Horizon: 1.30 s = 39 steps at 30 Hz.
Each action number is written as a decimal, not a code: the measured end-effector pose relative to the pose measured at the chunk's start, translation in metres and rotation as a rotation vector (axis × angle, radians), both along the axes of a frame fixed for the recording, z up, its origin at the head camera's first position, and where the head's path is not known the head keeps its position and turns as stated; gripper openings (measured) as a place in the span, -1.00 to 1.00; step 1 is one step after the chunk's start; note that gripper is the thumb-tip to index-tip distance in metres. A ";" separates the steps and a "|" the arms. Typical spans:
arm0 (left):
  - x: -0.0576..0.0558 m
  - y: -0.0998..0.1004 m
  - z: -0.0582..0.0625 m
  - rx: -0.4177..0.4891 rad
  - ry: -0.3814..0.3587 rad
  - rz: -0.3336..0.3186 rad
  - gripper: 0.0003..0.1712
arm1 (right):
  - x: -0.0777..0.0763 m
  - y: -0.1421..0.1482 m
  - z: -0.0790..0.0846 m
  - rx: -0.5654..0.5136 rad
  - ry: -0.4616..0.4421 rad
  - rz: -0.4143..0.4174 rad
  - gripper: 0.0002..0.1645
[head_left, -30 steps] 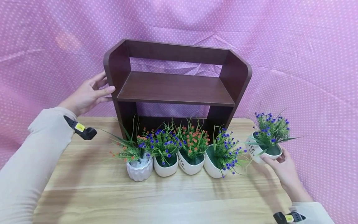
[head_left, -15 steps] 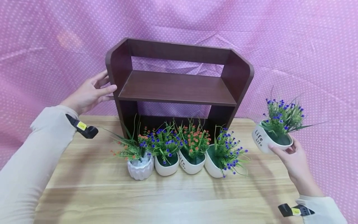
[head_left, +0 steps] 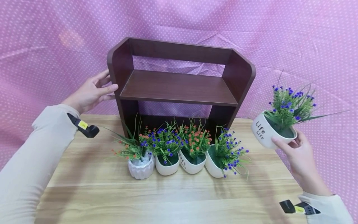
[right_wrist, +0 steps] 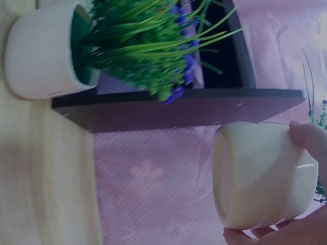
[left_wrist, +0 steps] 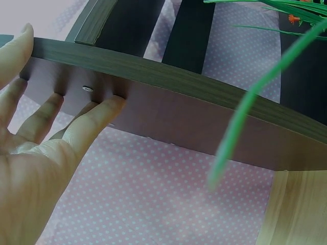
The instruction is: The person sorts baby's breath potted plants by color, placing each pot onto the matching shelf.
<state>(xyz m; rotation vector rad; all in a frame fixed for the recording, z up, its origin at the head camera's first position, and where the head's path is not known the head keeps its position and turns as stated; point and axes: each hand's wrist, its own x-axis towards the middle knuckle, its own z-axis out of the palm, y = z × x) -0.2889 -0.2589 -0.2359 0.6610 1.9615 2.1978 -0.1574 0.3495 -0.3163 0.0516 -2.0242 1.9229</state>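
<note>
My left hand [head_left: 90, 92] touches the left side panel of a dark brown two-tier shelf [head_left: 179, 87]. In the left wrist view the fingertips press the panel's outer face, fingers spread, and the thumb lies on its front edge. My right hand [head_left: 303, 158] grips a white "Life" flowerpot [head_left: 265, 132] with blue artificial flowers, raised above the table's right side and tilted. The right wrist view shows the thumb on one side of this pot [right_wrist: 265, 176] and fingers on the other. Its flowers are mostly out of that view.
A row of potted artificial plants stands before the shelf: a ribbed white pot [head_left: 141, 168] at left, then several smooth white pots, the rightmost [head_left: 213, 166] with blue flowers. Behind the wooden table [head_left: 173, 199] hangs a pink dotted cloth [head_left: 293, 46].
My right hand has lifted the flowerpot upward and to the right, away from the row. The left hand stays on the shelf's side; the whole view has shifted slightly.
</note>
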 end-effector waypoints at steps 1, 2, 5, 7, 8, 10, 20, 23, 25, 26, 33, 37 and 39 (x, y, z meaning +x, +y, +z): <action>0.000 0.000 0.000 0.002 0.001 -0.002 -0.21 | 0.001 -0.001 0.003 -0.006 0.014 0.011 -0.27; -0.001 0.001 0.000 0.003 0.002 -0.002 -0.21 | 0.001 -0.001 0.007 -0.016 0.029 0.024 -0.29; -0.001 0.002 -0.001 0.002 0.002 -0.001 -0.22 | 0.004 -0.004 0.018 -0.026 0.080 0.049 -0.31; -0.001 0.002 0.000 -0.002 0.001 0.000 -0.21 | 0.006 -0.006 0.025 -0.024 0.092 0.054 -0.31; -0.001 0.002 0.000 -0.005 -0.001 0.002 -0.21 | 0.007 -0.007 0.029 -0.022 0.094 0.051 -0.32; -0.002 0.002 0.000 -0.010 -0.005 0.003 -0.21 | 0.010 -0.010 0.037 -0.007 0.095 0.037 -0.34; -0.003 0.002 -0.002 -0.004 -0.002 -0.008 -0.21 | 0.016 -0.034 0.079 0.079 0.089 0.023 -0.36; -0.001 -0.001 -0.003 -0.004 -0.013 -0.002 -0.20 | 0.014 -0.044 0.090 0.064 0.118 0.046 -0.39; 0.001 -0.004 -0.004 0.004 -0.017 -0.002 -0.20 | 0.012 -0.052 0.097 0.044 0.139 0.079 -0.40; 0.001 -0.006 -0.004 0.006 -0.018 -0.001 -0.20 | 0.010 -0.056 0.100 0.037 0.147 0.093 -0.40; 0.001 -0.012 -0.006 -0.005 0.030 -0.023 -0.22 | -0.006 -0.088 0.116 0.041 0.186 0.147 -0.32; 0.002 -0.011 -0.009 -0.010 0.021 -0.015 -0.21 | -0.016 -0.105 0.117 0.098 0.132 0.128 -0.29; 0.003 -0.010 -0.010 -0.015 0.010 -0.001 -0.21 | -0.022 -0.113 0.116 0.133 0.103 0.118 -0.27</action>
